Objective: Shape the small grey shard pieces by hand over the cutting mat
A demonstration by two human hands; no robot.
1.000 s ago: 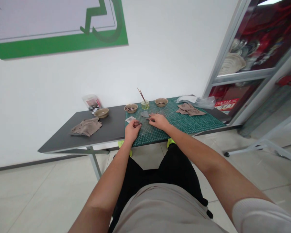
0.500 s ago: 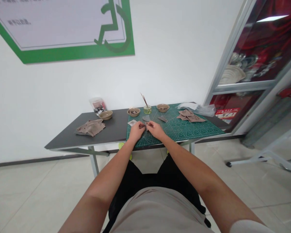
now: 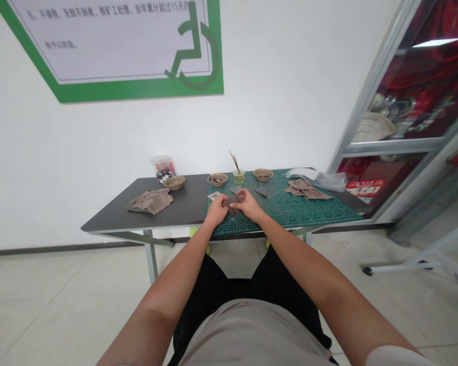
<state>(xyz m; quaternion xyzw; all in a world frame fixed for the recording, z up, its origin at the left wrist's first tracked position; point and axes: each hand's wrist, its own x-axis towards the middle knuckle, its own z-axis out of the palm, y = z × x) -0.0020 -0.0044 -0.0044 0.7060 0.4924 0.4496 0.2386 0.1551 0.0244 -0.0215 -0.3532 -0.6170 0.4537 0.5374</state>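
Pinching a small dark piece (image 3: 230, 202) by its edges, the left hand (image 3: 216, 207) and right hand (image 3: 247, 204) hold it thinly; it could slip onto the cutting mat (image 3: 313, 213).

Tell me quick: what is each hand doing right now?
Left hand: closed, pinching the small dark piece over the green cutting mat.
Right hand: closed, pinching the same small dark piece from its other side.

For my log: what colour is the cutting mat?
The mat is green with pale grid lines; head view.
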